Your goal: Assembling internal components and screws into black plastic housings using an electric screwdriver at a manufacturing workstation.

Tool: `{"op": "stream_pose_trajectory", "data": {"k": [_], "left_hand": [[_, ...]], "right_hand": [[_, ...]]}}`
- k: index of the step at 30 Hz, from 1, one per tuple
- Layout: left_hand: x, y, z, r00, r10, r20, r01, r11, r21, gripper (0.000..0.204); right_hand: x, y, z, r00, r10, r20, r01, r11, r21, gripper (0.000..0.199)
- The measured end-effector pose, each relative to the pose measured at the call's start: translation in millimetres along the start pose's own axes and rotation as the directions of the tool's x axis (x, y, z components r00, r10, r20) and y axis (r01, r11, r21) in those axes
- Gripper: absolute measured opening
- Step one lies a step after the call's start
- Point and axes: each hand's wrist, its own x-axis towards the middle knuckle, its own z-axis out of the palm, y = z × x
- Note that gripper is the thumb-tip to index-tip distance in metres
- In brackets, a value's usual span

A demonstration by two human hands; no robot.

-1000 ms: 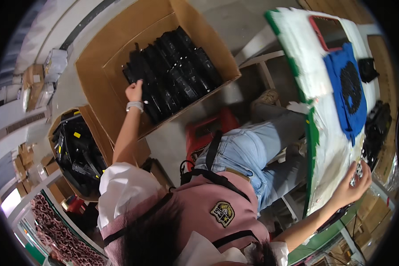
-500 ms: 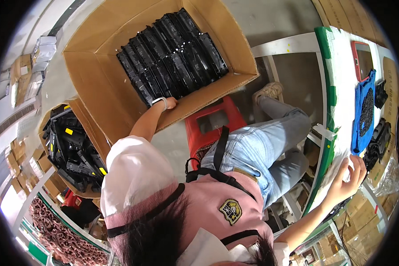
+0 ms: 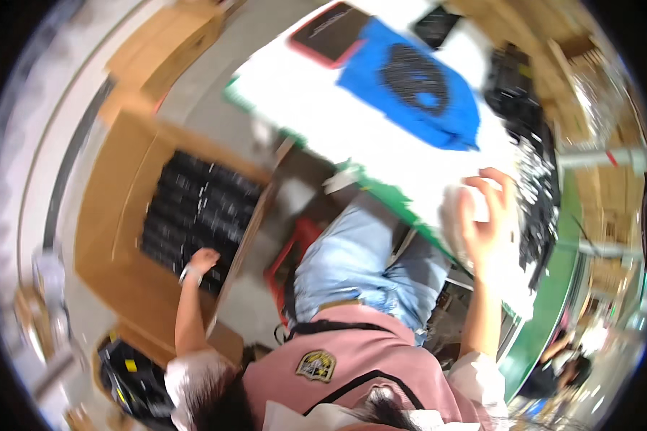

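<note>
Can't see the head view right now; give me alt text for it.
A person's left hand is at black parts in a cardboard box; the right hand is over a white-topped table, its grip too blurred to tell. A blue cloth and a red-edged device lie there.

Black parts; brown carton; blue cloth

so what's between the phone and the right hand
In the head view, the blue cloth lies between them, then white tabletop nearer the right hand.
</note>
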Motion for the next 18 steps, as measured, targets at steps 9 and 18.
{"op": "stream_pose_trajectory", "data": {"k": [9,18], "left_hand": [[-122,439,-130,0.600,0.425,-0.677,-0.732,0.634,-0.251,0.019],[-32,814,78,0.355,0.935,0.005,-0.875,0.330,0.355,0.039]], "right_hand": [[-49,109,-27,0.952,-0.004,-0.305,0.020,0.999,0.050,0.018],[-65,136,-33,0.940,-0.038,-0.340,0.120,0.967,0.223,0.020]]}}
